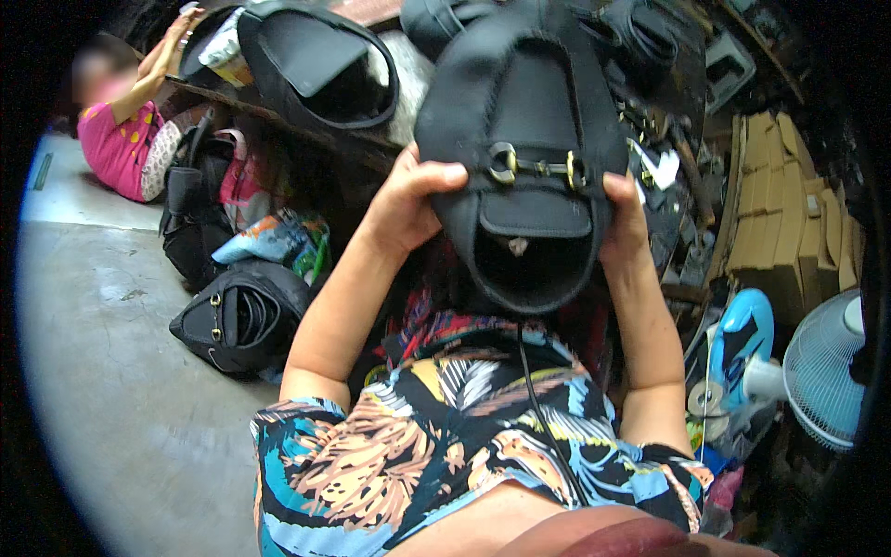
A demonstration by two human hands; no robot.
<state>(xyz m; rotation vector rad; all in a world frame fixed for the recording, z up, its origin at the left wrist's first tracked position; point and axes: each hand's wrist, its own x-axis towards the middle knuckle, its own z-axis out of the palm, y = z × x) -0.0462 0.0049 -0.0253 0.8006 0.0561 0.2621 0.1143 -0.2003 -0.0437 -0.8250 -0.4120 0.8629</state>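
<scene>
Both my hands hold a black loafer upper [543, 102], raised in front of my chest with its rounded toe pointing away from me. A metal bit crosses its front, above a short tongue [536, 212] and the dark foot opening. My left hand [408, 200] grips the left edge, thumb on top near the bit. The right edge is in my right hand [624, 213], its thumb also on top. The fingers underneath are largely hidden. On the floor to the left lies a pile of similar black uppers [243, 320] with a gold-coloured bit.
A large black oval piece [320, 70] rests on the bench ahead left. Bags [269, 241] sit beneath. Flat cardboard [775, 204] is stacked at right, near a standing fan [824, 371]. Another person in pink [121, 144] sits far left on the grey floor [121, 371].
</scene>
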